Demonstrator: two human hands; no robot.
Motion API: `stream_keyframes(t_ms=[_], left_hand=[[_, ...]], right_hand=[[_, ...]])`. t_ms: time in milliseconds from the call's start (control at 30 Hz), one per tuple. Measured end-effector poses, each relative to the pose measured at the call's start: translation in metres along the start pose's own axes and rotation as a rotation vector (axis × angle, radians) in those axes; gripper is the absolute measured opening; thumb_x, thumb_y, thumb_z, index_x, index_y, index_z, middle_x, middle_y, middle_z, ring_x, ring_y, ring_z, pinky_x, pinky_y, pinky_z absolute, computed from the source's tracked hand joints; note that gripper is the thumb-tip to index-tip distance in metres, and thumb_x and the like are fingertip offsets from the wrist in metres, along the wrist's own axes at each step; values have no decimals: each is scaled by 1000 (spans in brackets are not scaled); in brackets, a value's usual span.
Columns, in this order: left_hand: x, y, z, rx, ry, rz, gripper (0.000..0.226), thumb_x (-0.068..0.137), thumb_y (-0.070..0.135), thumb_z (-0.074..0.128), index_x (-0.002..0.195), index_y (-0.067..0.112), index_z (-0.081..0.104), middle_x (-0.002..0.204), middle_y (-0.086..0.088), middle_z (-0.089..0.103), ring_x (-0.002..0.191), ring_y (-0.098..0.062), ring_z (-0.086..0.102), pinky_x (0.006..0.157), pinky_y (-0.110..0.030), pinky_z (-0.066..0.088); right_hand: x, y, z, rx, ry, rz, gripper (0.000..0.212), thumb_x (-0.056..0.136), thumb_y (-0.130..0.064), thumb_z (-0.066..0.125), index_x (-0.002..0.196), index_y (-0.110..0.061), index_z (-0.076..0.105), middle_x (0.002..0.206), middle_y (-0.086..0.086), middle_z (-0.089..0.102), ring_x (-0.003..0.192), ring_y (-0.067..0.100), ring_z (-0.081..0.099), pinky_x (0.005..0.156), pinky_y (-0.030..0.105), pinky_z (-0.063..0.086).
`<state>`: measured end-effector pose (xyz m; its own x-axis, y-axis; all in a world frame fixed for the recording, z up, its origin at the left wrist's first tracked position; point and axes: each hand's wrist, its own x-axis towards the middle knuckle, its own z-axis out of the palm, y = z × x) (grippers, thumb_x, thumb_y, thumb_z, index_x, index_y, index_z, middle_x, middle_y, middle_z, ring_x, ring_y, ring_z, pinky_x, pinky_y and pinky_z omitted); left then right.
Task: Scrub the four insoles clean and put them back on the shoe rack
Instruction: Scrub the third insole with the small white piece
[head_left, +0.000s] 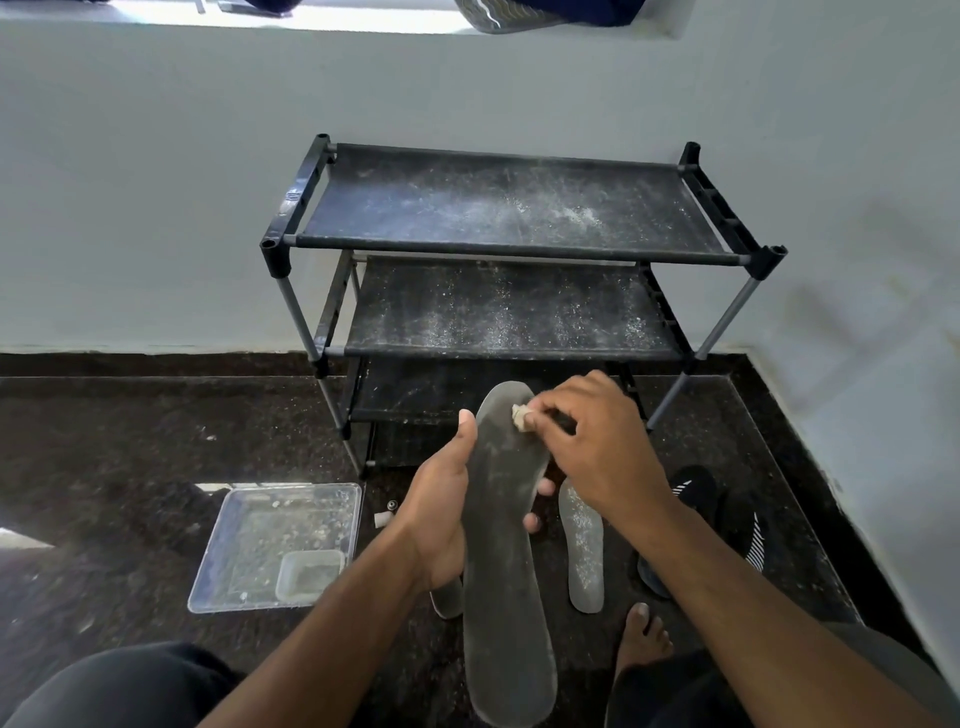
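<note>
Scrubbing is under way — the left hand (441, 519) grasps an insole (506, 545), the right hand (597, 441) pinches a wad (521, 415) at its toe. The next strokes should likely work heelward.

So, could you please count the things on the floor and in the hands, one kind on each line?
Insoles: 3, one held, one on the floor at right, one partly hidden under the left hand
Scrubbing pad: 1
Clear trays: 1
Shoe racks: 1
Black slippers: 1
Total: 7
</note>
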<state>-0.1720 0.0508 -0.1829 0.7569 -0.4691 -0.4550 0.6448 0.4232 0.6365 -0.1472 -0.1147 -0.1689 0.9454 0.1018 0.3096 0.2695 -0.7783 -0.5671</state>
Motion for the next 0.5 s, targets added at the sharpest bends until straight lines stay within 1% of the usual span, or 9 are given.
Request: stream_keyframes(t_ms=[67, 133, 200, 267, 300, 400, 433, 500], left_hand=[[0, -2, 2, 16, 7, -8, 74, 103, 67, 37, 133, 8, 69, 110, -22, 70, 83, -26, 66, 64, -37, 55], [0, -2, 2, 17, -1, -21, 74, 102, 68, 38, 131, 8, 69, 106, -20, 70, 82, -26, 64, 64, -37, 54], [-1, -2, 3, -20, -2, -35, 74, 101, 68, 40, 132, 7, 68, 102, -16, 70, 80, -23, 63, 64, -37, 53], [-2, -2, 3, -35, -4, -37, 74, 102, 67, 39, 135, 6, 66, 101, -15, 70, 79, -23, 64, 63, -36, 53], [-2, -2, 4, -26, -8, -37, 74, 102, 67, 38, 136, 7, 65, 102, -16, 70, 79, -23, 64, 63, -36, 53], [-2, -3, 5, -2, -28, -33, 73, 103, 66, 36, 136, 9, 66, 108, -19, 71, 82, -26, 65, 63, -36, 54], [-2, -3, 5, -8, -32, -34, 73, 103, 66, 36, 136, 8, 67, 108, -19, 70, 83, -26, 64, 63, -36, 55], [-2, -2, 5, -28, -26, -42, 74, 103, 66, 37, 136, 6, 66, 103, -17, 70, 81, -25, 64, 63, -37, 55]], right_hand=[[2, 1, 0, -9, 75, 6, 7, 91, -25, 70, 87, -22, 74, 83, -13, 62, 86, 5, 47, 74, 12, 35], [-1, -3, 5, -23, 33, -40, 8, 93, -26, 69, 90, -21, 75, 83, -12, 62, 86, 7, 47, 76, 16, 38], [-8, -8, 13, -49, -40, -138, 11, 94, -25, 68, 90, -18, 75, 84, -10, 62, 86, 9, 47, 77, 24, 42], [-6, -8, 14, -69, -19, -157, 12, 94, -24, 67, 88, -17, 74, 83, -9, 62, 85, 11, 48, 76, 28, 43], [-3, -6, 12, -68, 19, -118, 12, 94, -25, 67, 89, -17, 74, 83, -9, 62, 85, 10, 47, 76, 26, 43], [1, -1, 6, -49, 127, -8, 11, 94, -26, 67, 94, -19, 75, 85, -11, 64, 88, 6, 46, 76, 16, 37], [0, -3, 7, -49, 124, -19, 11, 94, -26, 67, 95, -19, 75, 86, -11, 64, 87, 6, 46, 76, 15, 37], [-6, -10, 13, -52, 61, -92, 12, 95, -26, 66, 94, -18, 75, 85, -9, 64, 86, 7, 47, 76, 17, 38]])
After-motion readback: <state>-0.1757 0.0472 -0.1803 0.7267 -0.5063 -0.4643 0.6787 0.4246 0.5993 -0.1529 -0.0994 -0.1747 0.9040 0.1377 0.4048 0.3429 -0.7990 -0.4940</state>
